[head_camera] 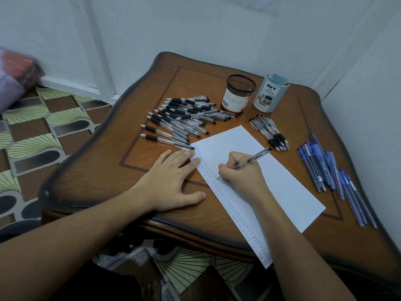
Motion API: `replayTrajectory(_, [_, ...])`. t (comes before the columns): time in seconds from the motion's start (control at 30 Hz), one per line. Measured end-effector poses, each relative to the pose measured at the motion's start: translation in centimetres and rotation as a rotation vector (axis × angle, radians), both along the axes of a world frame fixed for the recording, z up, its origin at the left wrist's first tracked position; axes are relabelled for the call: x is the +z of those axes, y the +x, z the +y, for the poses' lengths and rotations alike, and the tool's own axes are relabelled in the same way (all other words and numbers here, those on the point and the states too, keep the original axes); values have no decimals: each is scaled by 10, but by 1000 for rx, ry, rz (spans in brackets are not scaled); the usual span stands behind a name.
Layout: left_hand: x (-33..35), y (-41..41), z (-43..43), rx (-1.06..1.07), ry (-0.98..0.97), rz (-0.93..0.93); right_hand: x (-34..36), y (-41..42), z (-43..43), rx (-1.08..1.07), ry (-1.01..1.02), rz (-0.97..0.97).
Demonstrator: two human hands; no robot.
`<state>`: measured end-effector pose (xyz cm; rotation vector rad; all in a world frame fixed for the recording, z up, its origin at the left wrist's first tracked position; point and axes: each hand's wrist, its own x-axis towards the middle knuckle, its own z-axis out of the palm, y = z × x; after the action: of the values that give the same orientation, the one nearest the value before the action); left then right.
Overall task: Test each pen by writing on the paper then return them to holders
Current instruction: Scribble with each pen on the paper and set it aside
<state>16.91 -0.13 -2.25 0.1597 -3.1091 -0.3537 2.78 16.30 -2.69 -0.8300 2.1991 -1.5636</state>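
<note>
A white sheet of paper lies slanted on the wooden table, with a column of small written marks down its left edge. My right hand grips a clear black-capped pen, its tip on the paper beside the marks. My left hand lies flat, fingers straight, pressing the paper's upper left edge. A large pile of black-grip pens lies to the upper left. A black mesh holder and a pale blue holder stand upright at the back.
A small bunch of black-grip pens lies right of the paper's top. Several blue pens lie along the table's right side. Walls close in behind and to the right. A patterned floor lies to the left.
</note>
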Motion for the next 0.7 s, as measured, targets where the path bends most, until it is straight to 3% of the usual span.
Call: replayTrajectory(0.7, [0,0,1,0,8,21,8,3,1,-3,-3,6])
